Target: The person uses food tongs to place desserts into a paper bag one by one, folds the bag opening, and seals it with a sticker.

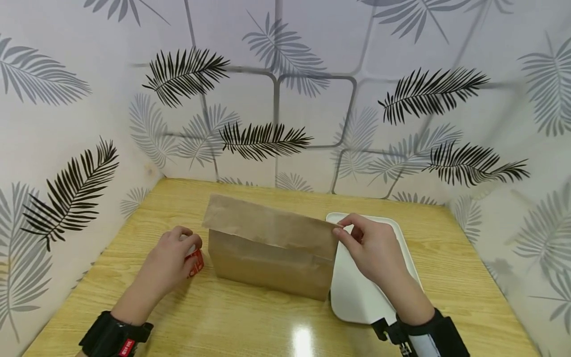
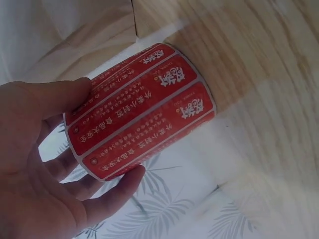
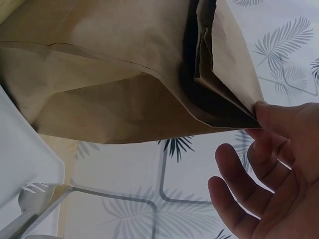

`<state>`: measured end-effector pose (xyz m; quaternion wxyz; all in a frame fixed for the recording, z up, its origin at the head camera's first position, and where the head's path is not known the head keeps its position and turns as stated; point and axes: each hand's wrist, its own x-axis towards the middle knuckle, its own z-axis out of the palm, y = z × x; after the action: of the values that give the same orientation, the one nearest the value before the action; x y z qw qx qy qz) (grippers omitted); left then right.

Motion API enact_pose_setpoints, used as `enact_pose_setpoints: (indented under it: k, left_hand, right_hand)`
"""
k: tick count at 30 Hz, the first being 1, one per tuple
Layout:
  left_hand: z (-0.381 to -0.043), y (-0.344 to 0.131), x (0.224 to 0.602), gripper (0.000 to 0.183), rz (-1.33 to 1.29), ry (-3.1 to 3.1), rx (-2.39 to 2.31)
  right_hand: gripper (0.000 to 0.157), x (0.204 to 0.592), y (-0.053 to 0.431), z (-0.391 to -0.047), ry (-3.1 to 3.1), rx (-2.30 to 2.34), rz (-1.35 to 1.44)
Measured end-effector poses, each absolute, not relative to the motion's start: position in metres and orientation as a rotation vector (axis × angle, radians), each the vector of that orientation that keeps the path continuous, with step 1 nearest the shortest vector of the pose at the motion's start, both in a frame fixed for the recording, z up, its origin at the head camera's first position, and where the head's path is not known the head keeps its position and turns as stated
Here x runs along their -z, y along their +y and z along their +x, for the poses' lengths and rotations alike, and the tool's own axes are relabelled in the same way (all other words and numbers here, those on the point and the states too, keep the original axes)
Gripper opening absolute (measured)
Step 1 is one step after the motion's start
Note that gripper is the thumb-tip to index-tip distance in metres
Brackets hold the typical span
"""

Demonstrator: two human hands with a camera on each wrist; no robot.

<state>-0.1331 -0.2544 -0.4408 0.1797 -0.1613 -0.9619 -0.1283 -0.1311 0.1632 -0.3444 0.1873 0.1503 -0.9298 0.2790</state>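
Note:
A brown paper bag (image 1: 272, 263) stands in the middle of the table, its top folded over toward me. My right hand (image 1: 379, 250) pinches the right end of that fold between thumb and index finger; in the right wrist view the other fingers are loosely bent below the folded corner (image 3: 234, 102). Left of the bag, my left hand (image 1: 167, 260) grips a roll of red labels (image 2: 139, 109) with white printed characters. Thumb and fingers lie around one end of the roll. The inside of the bag is hidden.
A white tray (image 1: 357, 297) lies to the right of the bag, partly under my right hand and forearm. In the right wrist view a fork (image 3: 35, 199) shows at the tray. Patterned wall covering (image 1: 312, 109) rises behind the wooden table (image 1: 250, 322).

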Motion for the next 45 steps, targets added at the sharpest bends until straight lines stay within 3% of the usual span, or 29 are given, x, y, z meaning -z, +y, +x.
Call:
enact_pose_setpoints:
  k: [13, 20, 25, 39, 45]
  left_hand:
    - [-0.112, -0.24, 0.442, 0.02, -0.505, -2.704, 0.353]
    - [-0.1, -0.231, 0.441, 0.027, -0.573, -2.656, 0.459]
    - [-0.094, -0.229, 0.44, 0.029, -0.58, -2.643, 0.512]
    - [-0.093, -0.237, 0.448, 0.027, -0.572, -2.634, 0.542]
    - [-0.093, -0.237, 0.449, 0.027, -0.58, -2.638, 0.562]
  right_hand:
    - [0.01, 0.35, 0.158, -0.131, -2.555, -0.741, 0.432]
    - [0.036, 0.354, 0.148, -0.128, -2.441, -0.668, 0.469]
    - [0.045, 0.355, 0.14, -0.125, -2.356, -0.539, 0.504]
    - [0.015, 0.364, 0.067, -0.105, -2.063, -0.521, 1.189]
    - [0.01, 0.388, 0.039, -0.099, -2.293, -0.555, 1.235]
